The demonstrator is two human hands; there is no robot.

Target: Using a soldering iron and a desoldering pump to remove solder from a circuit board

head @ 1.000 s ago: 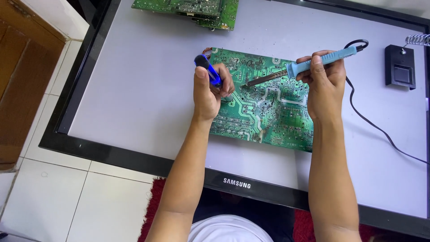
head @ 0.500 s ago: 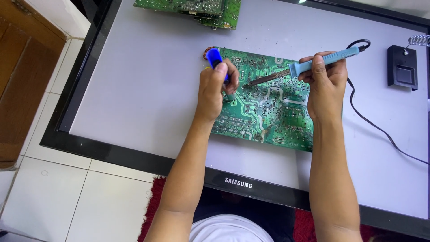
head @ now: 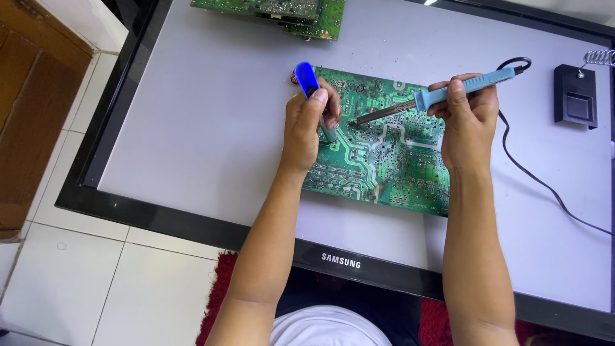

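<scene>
Lying on a flat-laid television panel (head: 192,128), a green circuit board (head: 384,154) sits under both hands. The left hand (head: 307,125) clasps a blue desoldering pump (head: 307,80); the right hand (head: 467,122) grips a blue soldering iron (head: 448,93), tip touching the board. A black stand (head: 575,96) sits right; another green board (head: 282,9) lies beyond.

A big flat screen (head: 192,128) lies face up like a table. Its middle is pale grey and its frame is black. On the near edge of the frame sits a small white label (head: 341,261). A brown cardboard box (head: 29,115) stands on the floor at the left.
</scene>
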